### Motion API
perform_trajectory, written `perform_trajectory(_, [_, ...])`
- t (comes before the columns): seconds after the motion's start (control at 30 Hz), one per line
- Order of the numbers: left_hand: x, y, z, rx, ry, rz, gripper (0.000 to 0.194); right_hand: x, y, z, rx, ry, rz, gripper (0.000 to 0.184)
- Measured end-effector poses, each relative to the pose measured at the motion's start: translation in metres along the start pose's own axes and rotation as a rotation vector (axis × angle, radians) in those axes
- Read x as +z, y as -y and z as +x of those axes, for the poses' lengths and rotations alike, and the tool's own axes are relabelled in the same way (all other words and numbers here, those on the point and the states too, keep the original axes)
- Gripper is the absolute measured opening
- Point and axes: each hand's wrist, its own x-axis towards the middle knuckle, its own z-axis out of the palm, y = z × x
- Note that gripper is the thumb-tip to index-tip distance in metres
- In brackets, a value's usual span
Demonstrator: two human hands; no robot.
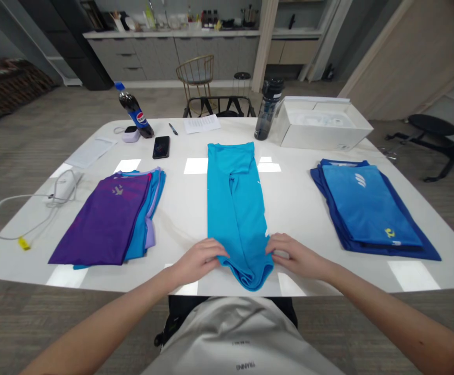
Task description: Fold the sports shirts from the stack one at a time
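Observation:
A turquoise shirt lies folded into a long narrow strip, its side parts turned inward. The near end, close to the table's front edge, is lifted and curls open in loose layers. My left hand pinches the left corner of that end, fingers closed on the cloth. On the opposite corner my right hand grips the fabric between thumb and fingers. The far end of the shirt rests flat on the white table.
Left lies a stack of folded shirts, purple one on top; right, a blue stack. Behind are a cola bottle, phone, paper, dark water bottle and white box. A cable hangs past the left edge.

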Motion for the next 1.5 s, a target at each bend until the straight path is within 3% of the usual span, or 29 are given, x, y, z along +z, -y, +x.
perform_trajectory(0.13, [-0.052, 0.003, 0.068, -0.154, -0.396, -0.180, 0.024, -0.061, -0.008, 0.061, 0.084, -0.310, 0.073, 0.026])
perform_trajectory(0.23, [-0.095, 0.039, 0.139, -0.230, -0.639, -0.377, 0.031, -0.100, -0.047, 0.133, 0.165, -0.583, 0.077, 0.035])
perform_trajectory(0.33, [-0.117, 0.096, 0.200, -0.388, -0.650, -0.562, 0.044, -0.113, -0.099, 0.203, 0.337, -0.742, 0.018, 0.033])
perform_trajectory(0.43, [-0.115, 0.145, 0.230, -0.673, -0.606, -0.413, 0.045, -0.100, -0.138, 0.245, 0.646, -0.638, -0.139, 0.033])
perform_trajectory(0.5, [-0.108, 0.164, 0.234, -0.707, -0.631, -0.208, 0.050, -0.088, -0.152, 0.254, 0.728, -0.598, -0.237, 0.032])
perform_trajectory(0.6, [-0.102, 0.175, 0.234, -0.566, -0.641, 0.054, 0.044, -0.082, -0.159, 0.253, 0.667, -0.650, -0.306, 0.025])
perform_trajectory(0.77, [-0.127, 0.169, 0.256, -0.260, -0.740, 0.183, 0.025, -0.114, -0.154, 0.262, 0.356, -0.905, -0.273, 0.031])
perform_trajectory(0.87, [-0.147, 0.175, 0.278, -0.224, -0.795, 0.204, 0.029, -0.136, -0.156, 0.282, 0.329, -0.996, -0.250, 0.031])
perform_trajectory(0.93, [-0.152, 0.187, 0.288, -0.319, -0.744, 0.236, 0.034, -0.142, -0.164, 0.295, 0.444, -0.946, -0.246, 0.028])
perform_trajectory(1.03, [-0.149, 0.208, 0.289, -0.537, -0.572, 0.349, 0.049, -0.139, -0.179, 0.307, 0.713, -0.729, -0.222, 0.020])
perform_trajectory(1.1, [-0.144, 0.218, 0.282, -0.581, -0.505, 0.450, 0.055, -0.135, -0.186, 0.308, 0.814, -0.646, -0.235, 0.018])
perform_trajectory(1.17, [-0.142, 0.221, 0.275, -0.511, -0.517, 0.544, 0.056, -0.133, -0.186, 0.307, 0.789, -0.698, -0.311, 0.025])
perform_trajectory(1.3, [-0.137, 0.216, 0.267, -0.322, -0.519, 0.672, 0.052, -0.126, -0.175, 0.305, 0.525, -0.825, -0.522, 0.040])
perform_trajectory(1.4, [-0.125, 0.217, 0.266, -0.368, -0.326, 0.683, 0.053, -0.112, -0.173, 0.304, 0.425, -0.651, -0.569, 0.048])
perform_trajectory(1.5, [-0.114, 0.219, 0.264, -0.463, -0.218, 0.670, 0.059, -0.098, -0.179, 0.301, 0.471, -0.449, -0.568, 0.055])
